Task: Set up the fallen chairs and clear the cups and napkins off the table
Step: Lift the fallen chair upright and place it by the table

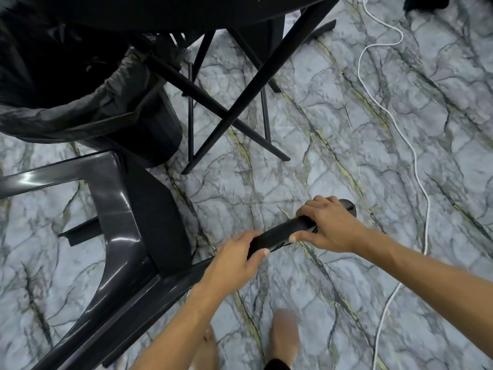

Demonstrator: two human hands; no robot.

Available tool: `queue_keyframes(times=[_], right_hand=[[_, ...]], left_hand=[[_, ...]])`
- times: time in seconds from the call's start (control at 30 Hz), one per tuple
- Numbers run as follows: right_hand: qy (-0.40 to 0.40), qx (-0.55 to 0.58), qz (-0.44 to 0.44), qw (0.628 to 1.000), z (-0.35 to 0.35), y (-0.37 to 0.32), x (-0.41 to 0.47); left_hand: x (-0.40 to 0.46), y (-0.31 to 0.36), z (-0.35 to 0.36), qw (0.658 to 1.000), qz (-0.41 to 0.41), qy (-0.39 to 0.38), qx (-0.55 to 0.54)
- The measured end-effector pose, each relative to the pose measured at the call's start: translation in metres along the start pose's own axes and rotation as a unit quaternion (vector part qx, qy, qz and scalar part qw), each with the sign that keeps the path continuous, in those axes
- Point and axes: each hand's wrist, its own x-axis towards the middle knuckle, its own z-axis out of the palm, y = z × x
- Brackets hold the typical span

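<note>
Black plastic chair (125, 222), tipped on marbled floor (320, 156); left hand (234, 259) and right hand (329, 225) grip wrapped around its leg.

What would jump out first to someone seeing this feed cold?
Both hands, left hand and right hand, grip one bar of a tipped black plastic chair at lower centre. Upper left, a bin lined with a black bag stands beside the crossed table legs. A white cable snakes down the marbled floor on the right.
</note>
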Motion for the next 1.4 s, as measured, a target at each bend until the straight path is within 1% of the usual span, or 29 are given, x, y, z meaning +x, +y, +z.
queue_keyframes(times=[0.1, 0.17, 0.27, 0.4, 0.5, 0.67, 0.73, 0.77, 0.8, 0.83, 0.87, 0.9, 0.93, 1.07, 1.13, 1.3, 1.4], right_hand=[[0.034, 0.008, -0.017, 0.999, -0.010, -0.020, -0.008], [0.057, -0.009, -0.039, 0.998, -0.021, -0.035, -0.011], [0.091, -0.045, -0.063, 0.993, -0.043, -0.056, -0.013], [0.080, -0.073, -0.084, 0.991, -0.083, -0.089, -0.011], [0.118, -0.121, -0.121, 0.978, -0.114, -0.114, -0.011], [0.161, -0.162, -0.143, 0.963, -0.166, -0.148, -0.028], [0.179, -0.121, -0.128, 0.968, -0.189, -0.152, -0.036], [0.167, -0.073, -0.110, 0.977, -0.200, -0.152, -0.040], [0.139, -0.002, -0.093, 0.986, -0.209, -0.151, -0.043], [0.110, 0.085, -0.084, 0.987, -0.217, -0.152, -0.046], [0.090, 0.168, -0.080, 0.979, -0.221, -0.154, -0.049], [0.082, 0.223, -0.081, 0.968, -0.223, -0.159, -0.052], [0.077, 0.251, -0.086, 0.961, -0.224, -0.166, -0.054], [0.084, 0.258, -0.120, 0.955, -0.222, -0.195, -0.057], [0.091, 0.269, -0.128, 0.950, -0.224, -0.208, -0.057], [0.110, 0.261, -0.171, 0.944, -0.235, -0.254, -0.055], [0.107, 0.265, -0.180, 0.941, -0.240, -0.280, -0.050]], left_hand=[[-0.010, 0.009, -0.017, 0.999, 0.022, -0.033, 0.011], [-0.015, 0.020, -0.030, 0.998, 0.035, -0.057, 0.010], [-0.023, 0.039, -0.052, 0.997, 0.035, -0.070, -0.023], [-0.051, 0.055, -0.084, 0.996, 0.018, -0.019, -0.081], [-0.078, 0.063, -0.109, 0.994, 0.008, 0.019, -0.110], [-0.118, 0.073, -0.158, 0.989, -0.020, 0.038, -0.145], [-0.138, 0.077, -0.176, 0.988, -0.025, 0.043, -0.146], [-0.147, 0.078, -0.184, 0.988, -0.028, 0.043, -0.145], [-0.157, 0.078, -0.191, 0.988, -0.029, 0.045, -0.143], [-0.165, 0.078, -0.198, 0.989, -0.028, 0.051, -0.135], [-0.173, 0.078, -0.204, 0.989, -0.028, 0.060, -0.132], [-0.180, 0.078, -0.209, 0.989, -0.029, 0.068, -0.131], [-0.186, 0.078, -0.213, 0.988, -0.030, 0.075, -0.133], [-0.203, 0.082, -0.223, 0.987, -0.035, 0.081, -0.132], [-0.207, 0.092, -0.227, 0.990, -0.018, 0.082, -0.111], [-0.203, 0.130, -0.252, 0.983, 0.050, 0.134, -0.119], [-0.214, 0.137, -0.272, 0.976, 0.048, 0.160, -0.139]])
